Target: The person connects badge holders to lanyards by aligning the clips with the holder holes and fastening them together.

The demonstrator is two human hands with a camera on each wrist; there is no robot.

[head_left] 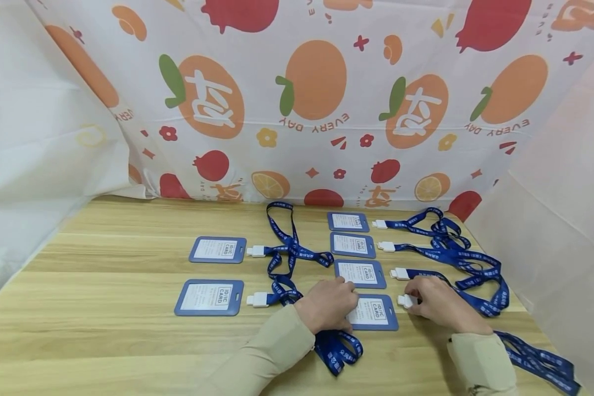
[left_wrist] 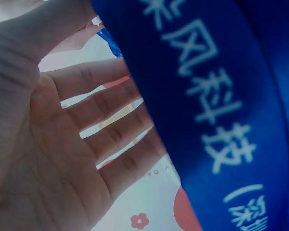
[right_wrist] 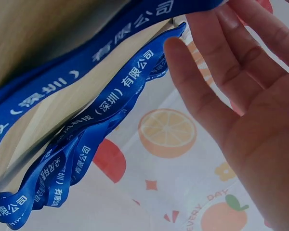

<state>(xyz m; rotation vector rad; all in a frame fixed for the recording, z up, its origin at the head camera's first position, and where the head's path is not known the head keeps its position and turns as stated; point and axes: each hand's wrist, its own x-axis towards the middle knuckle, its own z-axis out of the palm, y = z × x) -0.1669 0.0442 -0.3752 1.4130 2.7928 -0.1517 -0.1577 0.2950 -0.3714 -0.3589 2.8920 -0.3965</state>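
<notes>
My right hand [head_left: 433, 300] pinches the white plastic clip [head_left: 407, 301] of a blue lanyard, just right of the nearest card holder [head_left: 373, 312] in the right column. In the right wrist view, blue lanyard straps [right_wrist: 120, 91] with white lettering run beside the fingers, and the clip does not show. My left hand [head_left: 329, 305] lies over the left end of that same card holder, covering part of it. Its fingers [left_wrist: 111, 106] look fairly straight in the left wrist view, behind a close blue strap [left_wrist: 207, 96]. A bunched lanyard [head_left: 339, 349] lies just below this hand.
Further up the right column lie more blue card holders [head_left: 360, 274], each facing a white clip [head_left: 399, 274] with its lanyard. Two card holders [head_left: 209, 297] lie at left, near clips [head_left: 258, 300]. A printed fruit curtain [head_left: 307, 159] closes the wooden table's [head_left: 104, 341] back.
</notes>
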